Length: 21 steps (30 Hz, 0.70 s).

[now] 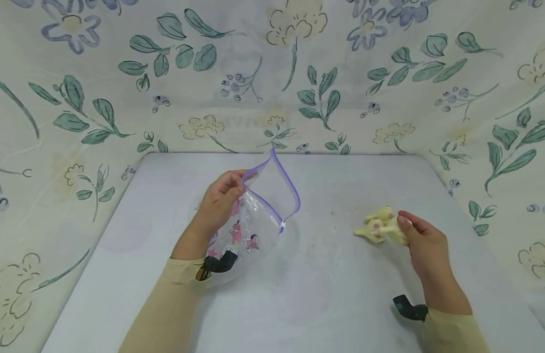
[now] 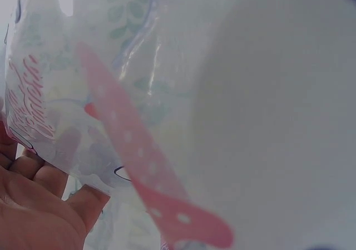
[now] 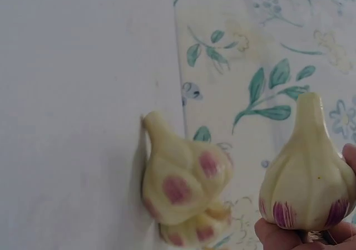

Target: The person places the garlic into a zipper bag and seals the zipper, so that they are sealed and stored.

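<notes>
My left hand pinches the edge of a clear bag with pink printed figures. The bag's purple zip rim stands spread apart, with a white slider at its lower corner. In the left wrist view the bag fills most of the picture, beside my left hand. On the right, my right hand holds a garlic bulb, its stem pointing up in the right wrist view. Two more garlic bulbs lie on the table just beside it.
The white table reaches back to a floral-patterned cloth that hangs behind and at both sides. Small specks lie on the table between the bag and the garlic bulbs. A black wrist device sits at my right cuff, another at my left.
</notes>
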Available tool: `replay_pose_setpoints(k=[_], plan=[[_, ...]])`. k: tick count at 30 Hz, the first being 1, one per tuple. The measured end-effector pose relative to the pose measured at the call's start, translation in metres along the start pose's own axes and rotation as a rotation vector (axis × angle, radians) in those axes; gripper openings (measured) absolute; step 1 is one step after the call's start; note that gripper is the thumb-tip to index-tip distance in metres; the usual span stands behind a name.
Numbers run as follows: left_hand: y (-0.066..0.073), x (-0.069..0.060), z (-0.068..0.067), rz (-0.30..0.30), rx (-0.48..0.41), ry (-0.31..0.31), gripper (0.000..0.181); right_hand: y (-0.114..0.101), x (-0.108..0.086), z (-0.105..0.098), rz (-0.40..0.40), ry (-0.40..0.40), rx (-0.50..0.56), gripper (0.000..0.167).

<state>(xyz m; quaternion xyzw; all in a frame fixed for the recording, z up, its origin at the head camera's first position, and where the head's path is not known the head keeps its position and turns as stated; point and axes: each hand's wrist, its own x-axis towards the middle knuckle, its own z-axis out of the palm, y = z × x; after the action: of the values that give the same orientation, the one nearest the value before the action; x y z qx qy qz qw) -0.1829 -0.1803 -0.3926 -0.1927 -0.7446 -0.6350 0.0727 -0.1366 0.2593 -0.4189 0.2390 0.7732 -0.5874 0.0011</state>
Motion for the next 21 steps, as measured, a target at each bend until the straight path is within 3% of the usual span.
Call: replay_pose_setpoints(k=[12,21], plan=[[0.004,0.0,0.002,0.024,0.016,-0.01,0.011,-0.024,0.001,0.023,-0.102,-0.073,0.223,0.067],[0.004,-0.001,0.002,0.021,0.019,-0.016,0.011,-0.035,0.003,0.039,-0.114,-0.06,0.336,0.057]])
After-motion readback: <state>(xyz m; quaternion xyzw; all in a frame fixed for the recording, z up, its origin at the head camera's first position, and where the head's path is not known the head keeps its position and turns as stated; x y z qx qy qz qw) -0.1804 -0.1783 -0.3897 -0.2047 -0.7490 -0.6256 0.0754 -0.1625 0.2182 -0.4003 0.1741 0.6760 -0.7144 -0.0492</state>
